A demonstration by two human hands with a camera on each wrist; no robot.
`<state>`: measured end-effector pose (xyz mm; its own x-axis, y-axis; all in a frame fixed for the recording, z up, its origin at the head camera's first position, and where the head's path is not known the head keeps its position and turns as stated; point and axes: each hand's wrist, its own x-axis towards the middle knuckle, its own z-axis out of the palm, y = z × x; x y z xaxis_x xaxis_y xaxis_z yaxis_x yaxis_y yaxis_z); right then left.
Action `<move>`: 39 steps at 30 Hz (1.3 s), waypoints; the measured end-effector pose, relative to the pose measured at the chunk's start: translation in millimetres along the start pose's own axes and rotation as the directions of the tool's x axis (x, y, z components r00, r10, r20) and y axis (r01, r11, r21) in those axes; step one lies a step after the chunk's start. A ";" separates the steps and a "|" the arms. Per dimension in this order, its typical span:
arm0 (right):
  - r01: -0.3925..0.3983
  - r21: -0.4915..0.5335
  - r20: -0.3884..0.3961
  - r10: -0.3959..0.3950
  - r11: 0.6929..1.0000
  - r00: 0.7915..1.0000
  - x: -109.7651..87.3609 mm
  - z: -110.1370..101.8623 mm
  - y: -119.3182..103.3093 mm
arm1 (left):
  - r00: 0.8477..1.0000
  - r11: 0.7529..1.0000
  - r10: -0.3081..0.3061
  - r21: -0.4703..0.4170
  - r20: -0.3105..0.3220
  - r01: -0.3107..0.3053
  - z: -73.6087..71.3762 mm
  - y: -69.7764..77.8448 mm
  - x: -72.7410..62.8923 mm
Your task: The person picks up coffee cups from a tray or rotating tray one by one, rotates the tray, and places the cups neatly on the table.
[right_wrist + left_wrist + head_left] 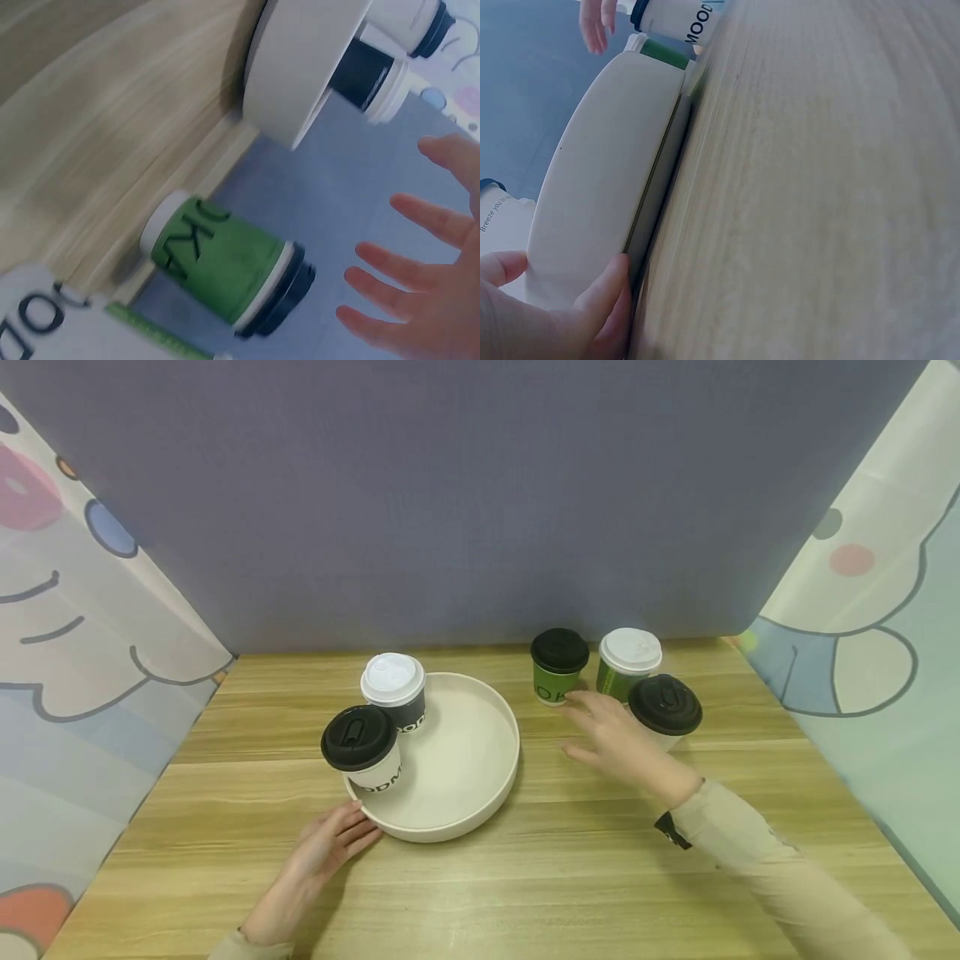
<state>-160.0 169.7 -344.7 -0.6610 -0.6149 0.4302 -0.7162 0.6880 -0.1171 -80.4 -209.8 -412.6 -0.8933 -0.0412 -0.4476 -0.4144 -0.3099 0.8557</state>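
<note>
My left hand (328,845) grips the near left edge of a round cream tray (491,806), thumb by the rim and fingers low on the outer wall in the left wrist view. In the tray stand a white paper cup with a black lid (360,739) and a dark cup with a white lid (392,680). My right hand (618,742) reaches over the table, its fingers spread and holding nothing. Just beyond its fingertips in the head view is a green cup with a black lid (221,259), upright on the table and apart from the hand in the right wrist view.
Right of that green cup stand a green cup with a white lid (630,653) and a larger white cup with a black lid (665,706), partly behind my right hand. A grey panel (480,510) rises at the wooden table's (525,893) back edge. Cartoon-printed curtains (67,610) flank both sides.
</note>
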 end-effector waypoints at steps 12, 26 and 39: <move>0.083 0.081 0.093 -0.090 0.993 0.992 14.3 16.9 -32.9 | 1.000 1.000 -0.008 0.005 -0.007 0.009 1.3 0.0 0.5; 0.133 0.096 0.167 -0.147 0.986 0.975 24.6 29.7 -64.2 | 1.000 1.000 -0.003 0.007 -0.011 0.003 2.5 0.4 -1.2; 0.239 0.049 0.270 -0.243 0.970 0.932 36.0 45.3 -96.6 | 1.000 1.000 -0.004 0.002 -0.009 0.004 1.3 0.1 -1.0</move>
<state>-124.8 63.7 -358.4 -0.5021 -0.8442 0.1875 -0.8635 0.5014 -0.0544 -79.8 -208.6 -411.7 -0.8900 -0.0482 -0.4534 -0.4185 -0.3081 0.8544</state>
